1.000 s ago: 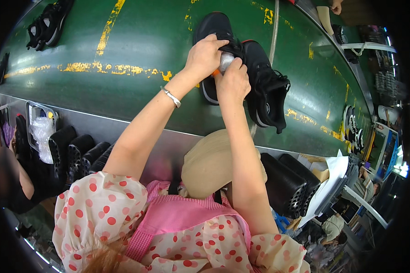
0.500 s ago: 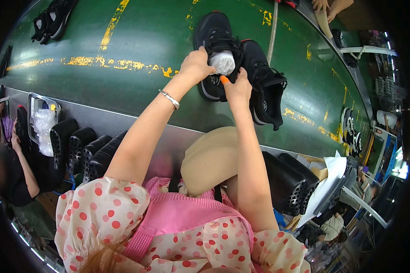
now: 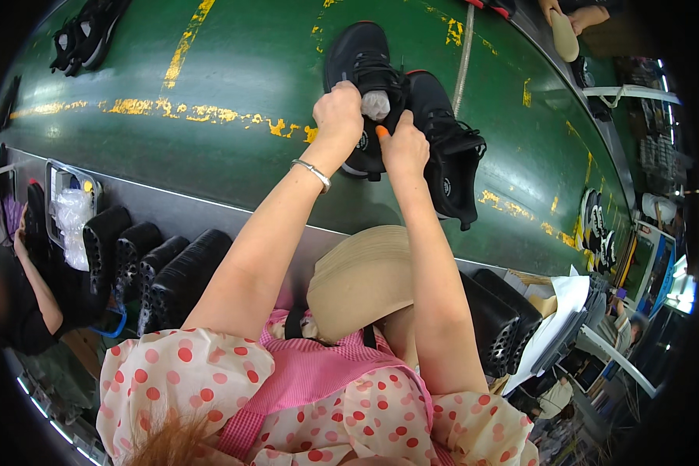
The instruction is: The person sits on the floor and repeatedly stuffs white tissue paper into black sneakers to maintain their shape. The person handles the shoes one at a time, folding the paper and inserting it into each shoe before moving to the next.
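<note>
A black lace-up sneaker (image 3: 357,56) lies on the green work surface, toe pointing away from me. A wad of white paper (image 3: 376,106) sits in its opening, under the laces. My left hand (image 3: 339,113) grips the shoe's left side by the collar, fingers closed. My right hand (image 3: 405,149), with an orange cover on the thumb, grips the right side of the same collar. The heel part between my hands is partly hidden. Touching it on the right stands a second black sneaker (image 3: 452,144), its opening toward me; neither hand holds it.
The green surface (image 3: 233,151) carries worn yellow lines and a metal front edge. More black shoes (image 3: 85,37) lie far left, black-and-white shoes (image 3: 594,221) at right. Black perforated rollers (image 3: 182,272) line the near edge. Another person's hands hold a beige shoe-shaped piece (image 3: 565,37) at far right.
The paper wad now sits deeper in the sneaker, with less of it showing. My left hand has turned and moved slightly left; both hands remain on the collar.
</note>
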`<action>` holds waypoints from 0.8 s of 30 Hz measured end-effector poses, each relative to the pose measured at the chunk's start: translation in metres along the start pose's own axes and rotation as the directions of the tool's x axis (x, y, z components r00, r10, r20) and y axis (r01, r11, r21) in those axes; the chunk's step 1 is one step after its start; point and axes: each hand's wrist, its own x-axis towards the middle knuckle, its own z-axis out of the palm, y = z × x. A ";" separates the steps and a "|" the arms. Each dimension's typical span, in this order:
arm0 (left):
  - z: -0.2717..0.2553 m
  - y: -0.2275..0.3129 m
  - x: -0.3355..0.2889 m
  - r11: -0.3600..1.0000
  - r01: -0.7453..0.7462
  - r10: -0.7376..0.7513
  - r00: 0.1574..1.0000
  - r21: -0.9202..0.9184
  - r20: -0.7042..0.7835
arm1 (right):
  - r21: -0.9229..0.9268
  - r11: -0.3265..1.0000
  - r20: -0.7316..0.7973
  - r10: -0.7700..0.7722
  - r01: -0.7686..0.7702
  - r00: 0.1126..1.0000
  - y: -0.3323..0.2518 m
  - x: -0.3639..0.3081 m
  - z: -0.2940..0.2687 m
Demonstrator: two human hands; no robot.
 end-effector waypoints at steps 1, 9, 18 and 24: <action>0.001 -0.001 -0.001 1.000 -0.001 0.002 1.000 0.016 -0.024 | 0.010 1.000 0.007 0.001 -0.001 1.000 -0.002 -0.001 -0.001; -0.030 -0.004 -0.003 0.992 0.120 -0.113 0.983 -0.046 0.142 | 0.067 0.998 -0.017 0.014 -0.013 1.000 0.000 -0.006 0.019; -0.010 -0.012 0.003 0.996 -0.037 0.037 0.999 0.085 0.004 | 0.186 0.982 0.000 0.022 -0.022 1.000 0.004 -0.007 0.025; -0.018 -0.020 0.014 0.994 -0.083 0.078 0.995 0.076 0.068 | 0.182 0.981 0.024 0.059 -0.062 0.998 -0.003 -0.005 0.025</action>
